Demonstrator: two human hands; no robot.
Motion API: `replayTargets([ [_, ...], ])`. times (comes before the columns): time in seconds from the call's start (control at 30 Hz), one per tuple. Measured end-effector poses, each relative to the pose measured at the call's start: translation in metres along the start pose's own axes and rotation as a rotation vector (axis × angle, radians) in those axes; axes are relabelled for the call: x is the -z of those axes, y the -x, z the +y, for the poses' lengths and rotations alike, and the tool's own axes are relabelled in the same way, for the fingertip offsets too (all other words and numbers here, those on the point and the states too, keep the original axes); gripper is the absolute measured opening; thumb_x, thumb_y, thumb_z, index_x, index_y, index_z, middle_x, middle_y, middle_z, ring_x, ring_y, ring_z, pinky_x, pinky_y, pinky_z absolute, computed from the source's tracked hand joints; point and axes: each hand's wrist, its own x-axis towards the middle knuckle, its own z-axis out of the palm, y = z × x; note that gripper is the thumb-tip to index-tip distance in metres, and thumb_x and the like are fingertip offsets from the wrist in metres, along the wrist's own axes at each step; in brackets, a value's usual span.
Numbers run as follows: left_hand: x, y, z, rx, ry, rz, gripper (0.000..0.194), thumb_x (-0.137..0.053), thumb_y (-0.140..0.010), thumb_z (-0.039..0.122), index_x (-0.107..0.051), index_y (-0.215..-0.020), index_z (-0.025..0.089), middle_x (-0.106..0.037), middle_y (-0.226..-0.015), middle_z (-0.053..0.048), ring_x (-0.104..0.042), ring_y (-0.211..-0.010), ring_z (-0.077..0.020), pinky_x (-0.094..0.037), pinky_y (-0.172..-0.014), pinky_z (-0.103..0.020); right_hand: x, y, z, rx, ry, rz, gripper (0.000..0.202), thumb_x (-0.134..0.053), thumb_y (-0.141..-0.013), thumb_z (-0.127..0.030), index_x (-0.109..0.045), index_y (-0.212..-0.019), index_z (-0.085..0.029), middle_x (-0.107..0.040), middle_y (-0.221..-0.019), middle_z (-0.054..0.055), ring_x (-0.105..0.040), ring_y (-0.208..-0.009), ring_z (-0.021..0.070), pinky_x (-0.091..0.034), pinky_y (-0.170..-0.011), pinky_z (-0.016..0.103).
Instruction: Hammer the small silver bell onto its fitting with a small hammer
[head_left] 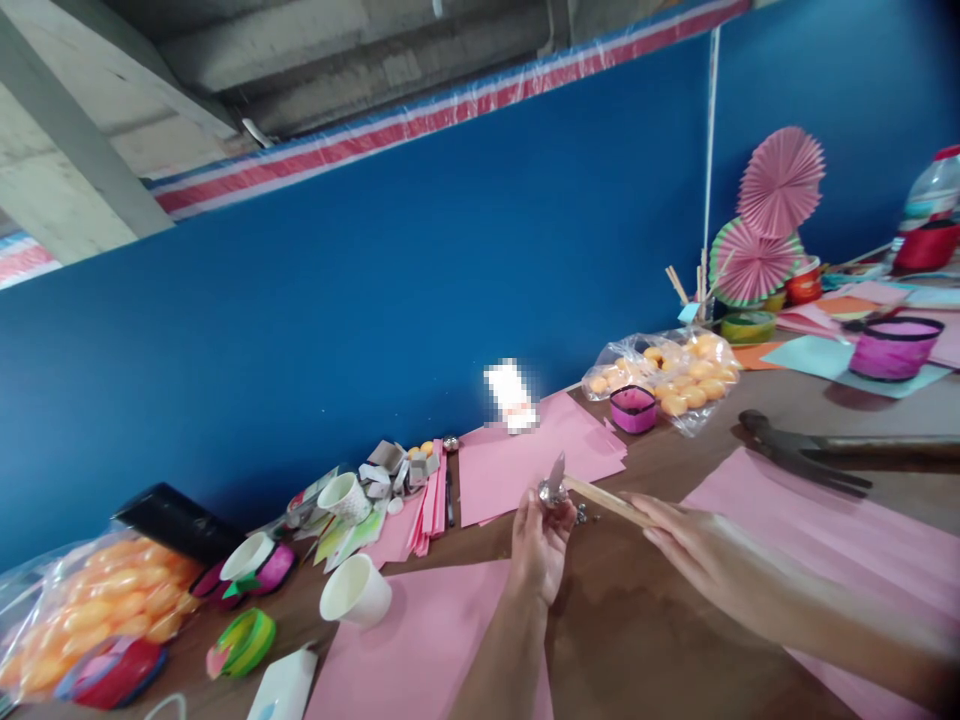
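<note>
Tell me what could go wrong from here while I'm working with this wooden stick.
The pointed grey piece at the end of the wooden stick in your right hand might slip and nick your left hand, which is right beside it. The small silvery bits on the table could get scattered. Your left forearm might bump the white cup.

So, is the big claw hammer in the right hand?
No, the claw hammer lies on the table, while the right hand grips a light wooden handle.
</note>
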Motion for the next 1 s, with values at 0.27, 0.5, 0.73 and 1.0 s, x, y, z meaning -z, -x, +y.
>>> replayTargets([
  [0.27,-0.0007,0.0029,0.0026,-0.02,-0.056,-0.124,0.025,-0.066,-0.071,0.023,-0.063,-0.096,0.018,-0.064,-0.093,-0.005,-0.06,-0.082,-0.0122,-0.045,-0.084,-0.028,-0.0012,0.0004,0.0002,0.041,-0.01,-0.016,0.037,-0.035,-0.087,-0.032,-0.046,-0.121,-0.024,-0.062,-0.11,0.005,-0.06,-0.095,0.0233,-0.05,-0.077,0.032],
  [0.5,-0.0016,0.0041,0.0031,-0.034,-0.104,-0.121,0.034,-0.067,-0.07,0.02,-0.06,-0.104,0.022,-0.062,-0.094,-0.002,-0.06,-0.084,-0.0132,-0.045,-0.083,-0.029,-0.002,-0.0016,0.0059,0.026,-0.012,-0.043,0.038,-0.033,-0.089,-0.031,-0.041,-0.124,-0.021,-0.061,-0.111,0.006,-0.061,-0.093,0.0217,-0.05,-0.074,0.032],
  [0.73,0.0011,0.0027,0.0024,-0.015,-0.091,-0.107,0.021,-0.062,-0.075,0.026,-0.06,-0.095,0.019,-0.064,-0.092,-0.004,-0.062,-0.085,-0.0158,-0.047,-0.078,-0.027,0.0049,-0.0037,0.0037,-0.042,-0.08,-0.063,0.037,-0.033,-0.089,-0.031,-0.042,-0.124,-0.021,-0.062,-0.109,0.006,-0.061,-0.092,0.0189,-0.05,-0.073,0.026],
  [1.0,0.0006,0.0014,0.0011,-0.001,-0.033,-0.107,0.022,-0.058,-0.078,0.029,-0.063,-0.091,0.013,-0.066,-0.095,-0.01,-0.061,-0.087,-0.017,-0.046,-0.083,-0.031,0.0029,-0.0029,0.0048,-0.047,-0.077,-0.039,0.037,-0.034,-0.089,-0.032,-0.044,-0.122,-0.021,-0.063,-0.109,0.006,-0.061,-0.093,0.0194,-0.05,-0.076,0.026],
])
